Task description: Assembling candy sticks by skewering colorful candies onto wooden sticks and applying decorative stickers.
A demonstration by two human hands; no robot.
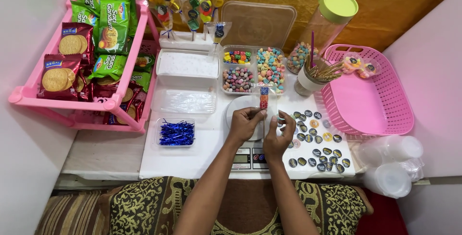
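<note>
Clear candy bag (263, 101) pinched by left hand (244, 123), right hand (277, 137), two grips grasping it

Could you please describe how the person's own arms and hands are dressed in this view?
Both forearms are bare from the bottom of the frame up, with no sleeves in view. The left hand and right hand wear no gloves, and I can make out no rings, bracelets or watch. Fingernail details are too small to tell.

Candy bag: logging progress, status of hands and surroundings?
Left hand and right hand pinch candy bag over scale. Round stickers beside right hand.
</note>
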